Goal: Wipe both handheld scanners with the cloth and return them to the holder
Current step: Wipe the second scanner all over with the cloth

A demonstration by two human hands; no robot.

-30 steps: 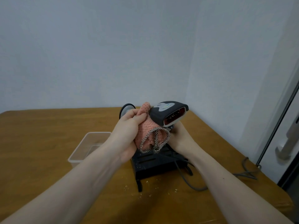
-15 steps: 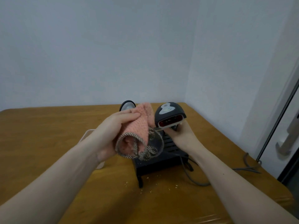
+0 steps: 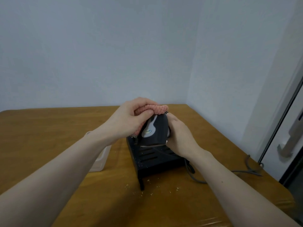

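The scanner (image 3: 157, 130) (dark grey, pale trigger strip) is gripped by the right hand (image 3: 179, 136); the pink cloth (image 3: 154, 108) is pressed on by the left hand (image 3: 129, 120).

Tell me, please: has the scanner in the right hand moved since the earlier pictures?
Yes. The scanner has tipped over: its window, which faced the camera, now points down at the black holder, and the head sits lower, closer above it. The right hand grips it.

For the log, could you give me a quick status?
Left hand presses cloth on scanner. Right hand grips scanner above holder. Nothing obstructing.
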